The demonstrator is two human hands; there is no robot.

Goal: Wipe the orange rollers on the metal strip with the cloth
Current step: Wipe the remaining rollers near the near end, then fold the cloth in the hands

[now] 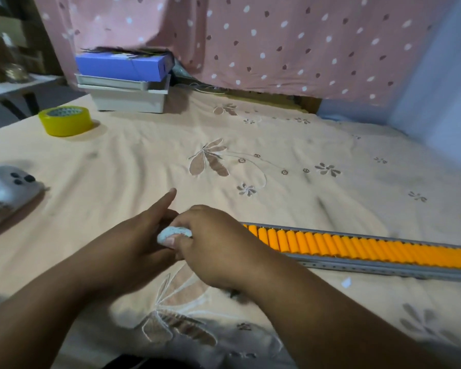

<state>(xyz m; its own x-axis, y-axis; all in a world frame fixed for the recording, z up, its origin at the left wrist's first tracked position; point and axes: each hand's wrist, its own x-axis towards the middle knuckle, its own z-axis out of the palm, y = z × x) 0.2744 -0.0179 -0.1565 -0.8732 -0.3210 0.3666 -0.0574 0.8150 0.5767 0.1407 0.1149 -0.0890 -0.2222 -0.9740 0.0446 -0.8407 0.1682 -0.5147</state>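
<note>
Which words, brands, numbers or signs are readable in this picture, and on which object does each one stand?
None can be read.
Blue box: no print visible on its side.
Yellow tape roll: no lettering legible.
White controller: dark buttons only, markings too blurred.
Metal strip: holes only, no text.

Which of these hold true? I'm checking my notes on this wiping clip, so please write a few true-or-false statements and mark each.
1. The right hand holds the cloth at the near end of the metal strip. True.
2. The orange rollers lie loose on the bedsheet. False: they sit in a row in the strip.
3. A yellow tape roll lies at the far left. True.
4. The left hand rests on the game controller. False: it is beside the right hand.
</note>
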